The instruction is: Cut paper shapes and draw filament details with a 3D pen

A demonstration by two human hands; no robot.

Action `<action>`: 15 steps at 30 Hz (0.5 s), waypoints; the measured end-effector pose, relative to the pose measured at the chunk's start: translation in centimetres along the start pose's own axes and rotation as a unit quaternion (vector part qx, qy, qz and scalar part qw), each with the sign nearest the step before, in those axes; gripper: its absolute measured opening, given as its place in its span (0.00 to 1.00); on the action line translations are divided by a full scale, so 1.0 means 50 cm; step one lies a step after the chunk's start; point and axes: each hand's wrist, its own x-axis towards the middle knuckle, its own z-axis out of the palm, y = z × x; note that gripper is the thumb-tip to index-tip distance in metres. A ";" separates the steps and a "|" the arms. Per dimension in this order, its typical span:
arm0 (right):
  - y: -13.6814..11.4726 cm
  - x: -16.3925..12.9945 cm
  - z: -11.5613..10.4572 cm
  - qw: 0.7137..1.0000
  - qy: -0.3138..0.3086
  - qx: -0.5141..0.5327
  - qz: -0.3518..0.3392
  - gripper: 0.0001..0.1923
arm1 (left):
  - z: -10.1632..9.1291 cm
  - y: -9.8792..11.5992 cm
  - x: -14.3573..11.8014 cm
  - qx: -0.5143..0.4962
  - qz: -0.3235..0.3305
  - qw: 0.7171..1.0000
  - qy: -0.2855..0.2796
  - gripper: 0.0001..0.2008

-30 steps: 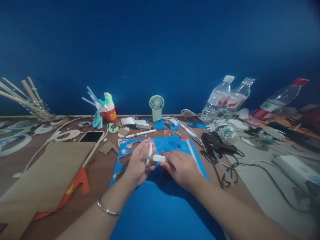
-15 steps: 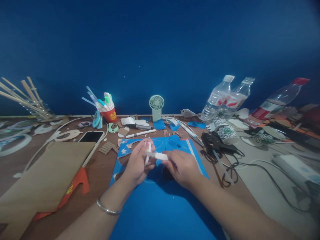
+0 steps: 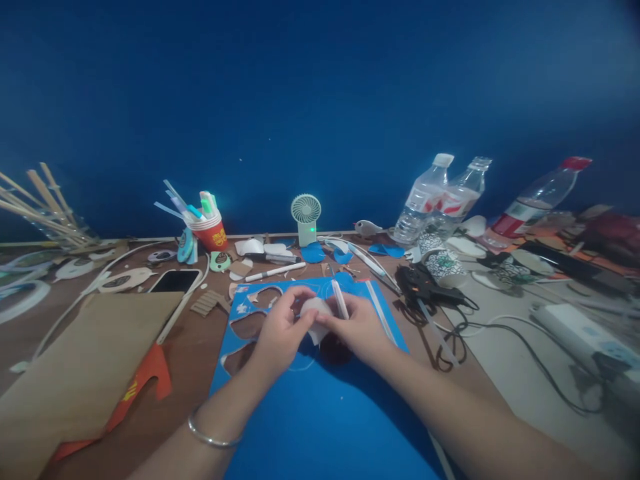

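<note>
Since half a second ago, the white tool (image 3: 340, 300) has swung from lying crosswise between the hands to pointing up and away; the white piece (image 3: 315, 315) now shows its broad face, not an edge. Head view: left hand (image 3: 280, 328) curled, thumb and fingers pinching the white piece. Right hand (image 3: 364, 327) mostly closed, white tool tucked in its grip, thumb steadying the piece's near side; probably parked there so thumb stays free. Piece held between both hands, above the blue sheet (image 3: 320, 427), likely for turning it. Green fan (image 3: 306, 210) stands beyond the hands, facing them. Cardboard (image 3: 95, 353) lies left of left hand, glue gun (image 3: 425, 283) right of right hand, presumably within reach.
</note>
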 end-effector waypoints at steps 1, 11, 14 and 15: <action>-0.002 0.000 0.001 1.000 -0.003 0.012 0.027 0.13 | 0.000 0.003 0.000 0.006 0.000 1.000 0.000 0.10; 0.026 0.022 -0.002 0.965 0.095 0.237 0.066 0.11 | -0.007 -0.003 0.008 0.009 -0.017 0.999 0.038 0.11; 0.024 0.021 -0.003 0.964 0.085 0.243 0.071 0.11 | -0.010 0.003 0.002 0.139 0.059 0.987 0.053 0.14; 0.023 0.021 -0.003 0.964 0.082 0.244 0.072 0.12 | -0.009 0.004 0.000 0.180 0.085 0.979 0.054 0.16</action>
